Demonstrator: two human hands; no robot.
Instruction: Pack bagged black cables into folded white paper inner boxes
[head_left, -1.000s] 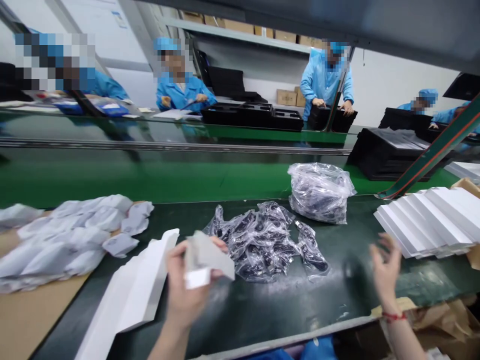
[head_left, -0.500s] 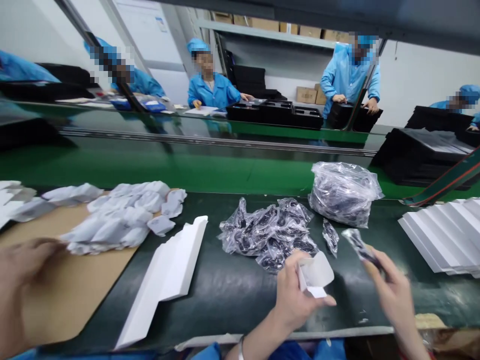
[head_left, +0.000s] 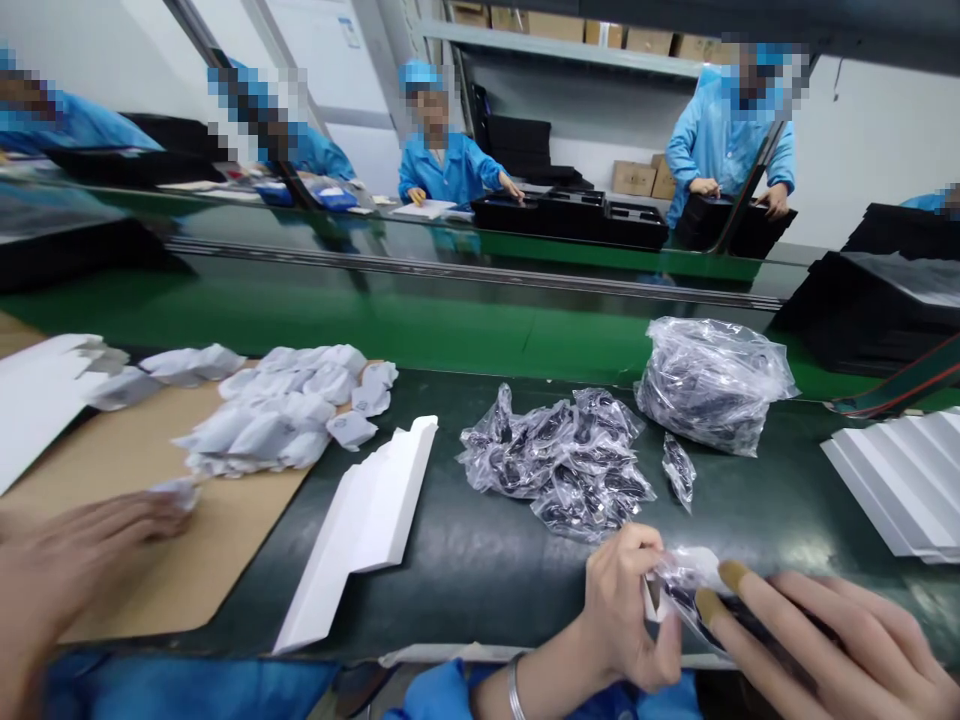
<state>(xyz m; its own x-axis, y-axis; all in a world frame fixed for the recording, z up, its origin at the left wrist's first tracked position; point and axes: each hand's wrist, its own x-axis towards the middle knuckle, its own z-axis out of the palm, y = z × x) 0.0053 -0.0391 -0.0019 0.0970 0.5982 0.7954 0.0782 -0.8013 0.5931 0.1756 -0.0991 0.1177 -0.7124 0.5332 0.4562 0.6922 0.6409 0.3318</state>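
My left hand [head_left: 626,600], with a silver bracelet at the wrist, is closed around a small white box [head_left: 654,600] whose end stands open. My right hand [head_left: 832,640], with tan covers on two fingertips, grips a clear plastic bag [head_left: 684,578] with a black item inside, probably a coiled cable. The bag's front end is at the box's mouth; I cannot tell how far inside it reaches. Beyond my left hand lies a heap of similar bags [head_left: 555,460]. One single bag [head_left: 679,472] lies apart from it.
A large bag of packets [head_left: 712,390] stands behind. White folded boxes lie stacked at left [head_left: 367,520] and right [head_left: 900,480]. Another person's hand [head_left: 97,540] touches a pale packet on cardboard [head_left: 247,530], near a pile of packets [head_left: 285,410]. Co-workers sit and stand across the green line.
My right hand has brought the bag leftward and down to the box's mouth. My left hand has turned the box toward it. At left, the other person's hand has shifted right with a packet.
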